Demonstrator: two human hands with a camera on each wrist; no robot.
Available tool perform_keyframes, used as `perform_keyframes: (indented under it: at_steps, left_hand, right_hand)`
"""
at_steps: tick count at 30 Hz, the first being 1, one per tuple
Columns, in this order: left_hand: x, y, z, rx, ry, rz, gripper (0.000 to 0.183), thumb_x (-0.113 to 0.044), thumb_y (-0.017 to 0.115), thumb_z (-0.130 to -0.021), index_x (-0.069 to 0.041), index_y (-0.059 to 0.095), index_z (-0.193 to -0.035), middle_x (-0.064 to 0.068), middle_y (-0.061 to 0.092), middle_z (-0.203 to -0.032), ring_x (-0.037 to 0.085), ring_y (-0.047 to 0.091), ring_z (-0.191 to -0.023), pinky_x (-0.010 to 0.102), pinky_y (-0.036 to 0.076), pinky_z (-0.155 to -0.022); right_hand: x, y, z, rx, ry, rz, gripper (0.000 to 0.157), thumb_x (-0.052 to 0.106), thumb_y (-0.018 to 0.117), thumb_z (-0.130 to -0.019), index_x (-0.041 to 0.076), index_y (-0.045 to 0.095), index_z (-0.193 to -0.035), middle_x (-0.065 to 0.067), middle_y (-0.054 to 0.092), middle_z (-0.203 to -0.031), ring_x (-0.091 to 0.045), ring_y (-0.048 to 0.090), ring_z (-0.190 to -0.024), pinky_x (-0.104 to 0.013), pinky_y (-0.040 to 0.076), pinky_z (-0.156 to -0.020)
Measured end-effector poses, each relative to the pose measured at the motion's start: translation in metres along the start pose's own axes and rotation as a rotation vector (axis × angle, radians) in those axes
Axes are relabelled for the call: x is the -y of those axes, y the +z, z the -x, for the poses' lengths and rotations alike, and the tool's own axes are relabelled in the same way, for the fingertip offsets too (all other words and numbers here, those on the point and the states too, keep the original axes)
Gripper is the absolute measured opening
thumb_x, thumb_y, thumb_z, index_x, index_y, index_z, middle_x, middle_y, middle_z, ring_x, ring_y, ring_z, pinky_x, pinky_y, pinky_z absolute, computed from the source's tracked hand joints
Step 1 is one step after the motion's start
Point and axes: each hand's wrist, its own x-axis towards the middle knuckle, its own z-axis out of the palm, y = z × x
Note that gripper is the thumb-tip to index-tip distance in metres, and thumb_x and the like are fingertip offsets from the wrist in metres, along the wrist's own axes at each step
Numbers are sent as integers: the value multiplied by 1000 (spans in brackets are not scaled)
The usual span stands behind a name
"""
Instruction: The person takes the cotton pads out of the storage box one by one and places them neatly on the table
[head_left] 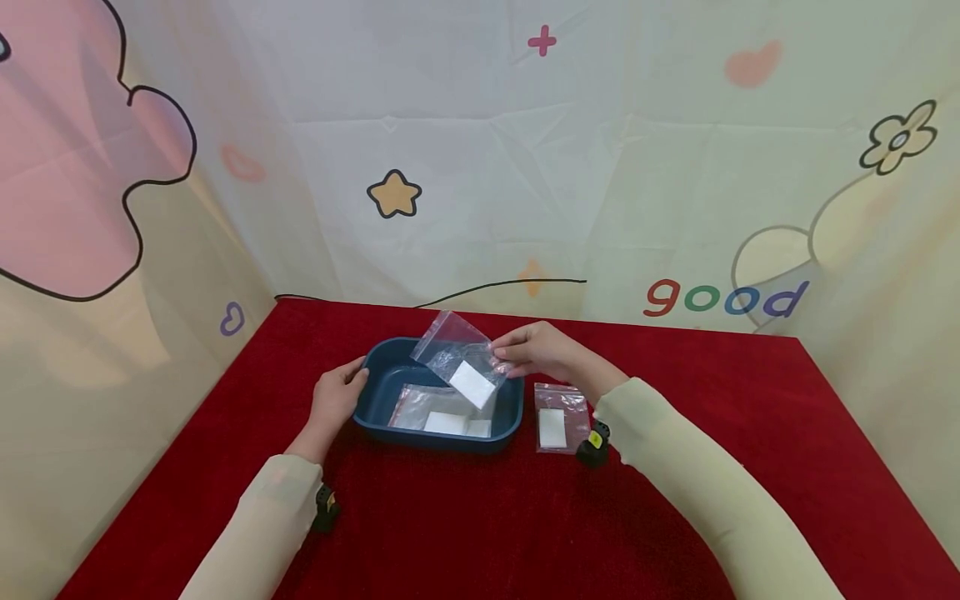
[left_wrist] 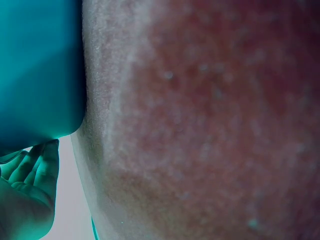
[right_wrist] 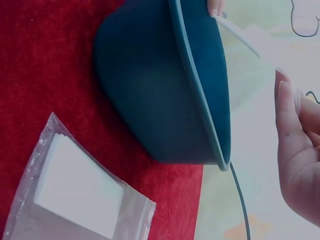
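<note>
My right hand (head_left: 542, 348) pinches a clear zip bag (head_left: 442, 346) by one edge, holding it tilted above a blue basin (head_left: 498, 442). A white rectangular piece shows inside that bag. At the basin's left side my left hand (head_left: 335, 402) grips the rim; the left wrist view shows its fingers (left_wrist: 47, 167) against the outer wall. Inside the basin lie clear bags (head_left: 408, 406) with white pieces, overlapping and partly covered by the raised bag. Just right of the basin, another clear bag (head_left: 552, 427) with a white piece lies flat below my right wrist.
A red cloth (head_left: 450, 525) covers the table. Behind and at both sides hangs a pale printed curtain (head_left: 480, 208), close to the table's back edge. Each wrist wears a small black device, the right one (head_left: 594, 446) near the flat bag.
</note>
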Motion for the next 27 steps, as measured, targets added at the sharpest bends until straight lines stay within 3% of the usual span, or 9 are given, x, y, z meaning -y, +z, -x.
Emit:
perform_keyframes:
  at_steps: [7, 16, 23, 27]
  left_hand:
    - [1, 1, -1, 1, 10, 6, 47, -18, 47, -109, 0, 46, -152, 24, 48, -155, 41, 50, -142, 55, 45, -115]
    - [1, 1, -3, 0, 15, -4, 47, -18, 46, -109, 0, 46, -152, 24, 48, -155, 40, 50, -142, 54, 45, -116]
    - [2, 0, -2, 3, 1, 5, 47, -18, 46, -109, -1, 45, -153, 24, 47, -156, 41, 50, -142, 54, 46, -115]
    - [3, 1, -1, 9, -6, 18, 47, -18, 46, -109, -1, 45, -153, 24, 46, -156, 41, 50, -142, 55, 47, -114]
  right_hand:
    - [-9, -7, 15, -41, -9, -68, 37, 16, 64, -101, 3, 65, -136, -12, 71, -118, -12, 70, -87, -29, 62, -88]
    - [-28, -11, 33, -84, -43, -223, 40, 10, 61, -102, -4, 60, -139, 6, 75, -90, -6, 72, -78, -20, 62, -76]
    - [-46, -11, 49, -128, -58, -382, 32, 7, 59, -103, -3, 66, -132, 7, 75, -87, -5, 73, -78, -19, 61, -74]
    - [-56, -10, 58, -186, -62, -412, 28, 8, 59, -103, 0, 69, -128, 8, 74, -87, -4, 72, -79, -18, 61, -74]
